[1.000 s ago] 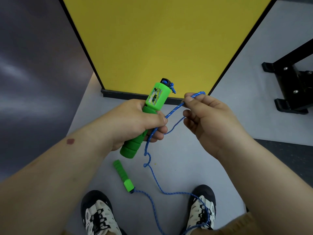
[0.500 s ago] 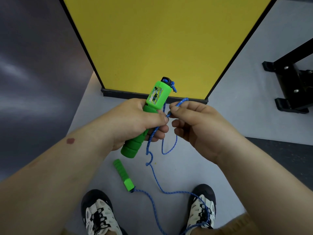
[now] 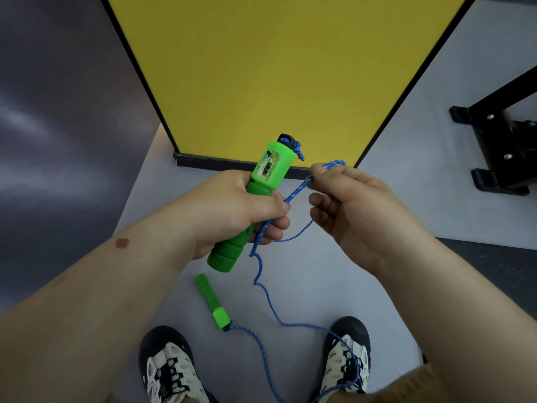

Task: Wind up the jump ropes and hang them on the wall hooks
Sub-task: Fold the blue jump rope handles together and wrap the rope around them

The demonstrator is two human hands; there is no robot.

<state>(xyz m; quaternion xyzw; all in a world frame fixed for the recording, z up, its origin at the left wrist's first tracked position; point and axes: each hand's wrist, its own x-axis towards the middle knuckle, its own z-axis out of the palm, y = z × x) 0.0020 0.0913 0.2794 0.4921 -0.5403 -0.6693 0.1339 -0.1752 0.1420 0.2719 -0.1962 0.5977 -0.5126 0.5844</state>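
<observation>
My left hand point(image 3: 232, 210) grips a green jump-rope handle point(image 3: 270, 167) with a counter window, held upright at chest height. Its thumb pins the blue speckled rope point(image 3: 263, 283) against the handle. My right hand point(image 3: 354, 207) pinches a loop of that rope just right of the handle, thumb and forefinger up. From my hands the rope drops to the floor, curls over my right shoe point(image 3: 347, 356) and runs back to the second green handle point(image 3: 213, 303), which lies on the grey floor between my feet. No wall hooks are in sight.
A yellow panel point(image 3: 276, 68) with a black frame stands straight ahead. To the left is a dark grey wall point(image 3: 52, 112). A black metal rack foot point(image 3: 502, 141) sits on the floor at the right. My left shoe point(image 3: 168, 367) is at the bottom.
My right hand has drawn its pinched loop of rope out to the right, away from the handle, after bringing it close half a second ago. The left hand and floor handle stay put.
</observation>
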